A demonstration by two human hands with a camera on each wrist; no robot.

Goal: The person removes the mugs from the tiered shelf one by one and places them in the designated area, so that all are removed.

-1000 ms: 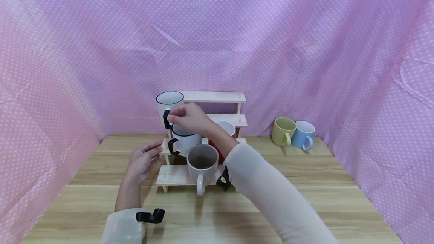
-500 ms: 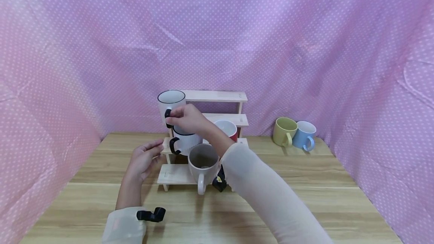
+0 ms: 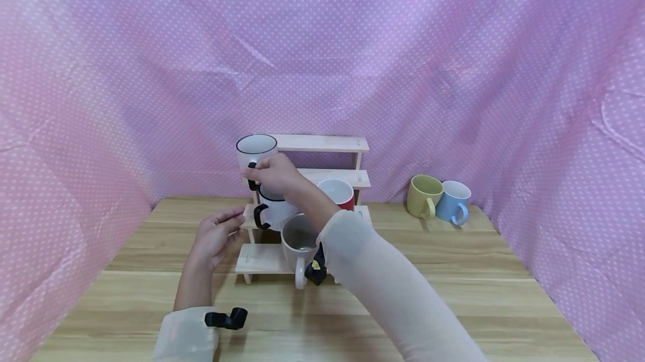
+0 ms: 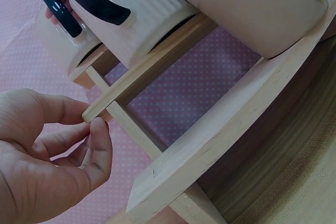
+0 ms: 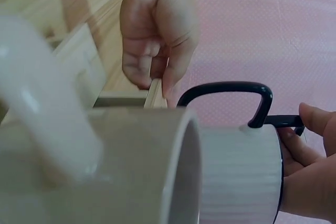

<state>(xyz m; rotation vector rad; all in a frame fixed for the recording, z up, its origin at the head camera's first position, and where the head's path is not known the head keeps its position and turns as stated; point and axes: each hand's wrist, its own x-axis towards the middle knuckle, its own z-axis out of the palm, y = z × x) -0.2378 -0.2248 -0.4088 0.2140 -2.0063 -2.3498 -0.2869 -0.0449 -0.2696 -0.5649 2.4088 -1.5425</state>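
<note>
A stepped wooden rack (image 3: 259,261) stands on the table. My left hand (image 3: 214,239) pinches the left end of its second-lowest board between thumb and index finger, as the left wrist view shows. At the upper left of the rack, my right hand (image 3: 278,174) pinches the black handle of a tall white mug (image 3: 247,158) with a black rim. Just below it, a ribbed white mug (image 3: 277,214) with a black handle sits upright on the board that my left hand grips. A beige-grey mug (image 3: 291,249) rests on the lowest board, partly behind my right sleeve.
A red mug (image 3: 347,205) with a white inside stands on the rack behind my right forearm. To the right on the table (image 3: 453,295) are a yellow-green mug (image 3: 420,200) and a light blue mug (image 3: 448,205), side by side. A pink dotted cloth (image 3: 322,43) hangs behind.
My right forearm and sleeve have shifted slightly left, covering more of the beige-grey mug and uncovering more of the red one. The left hand keeps its place on the rack.
</note>
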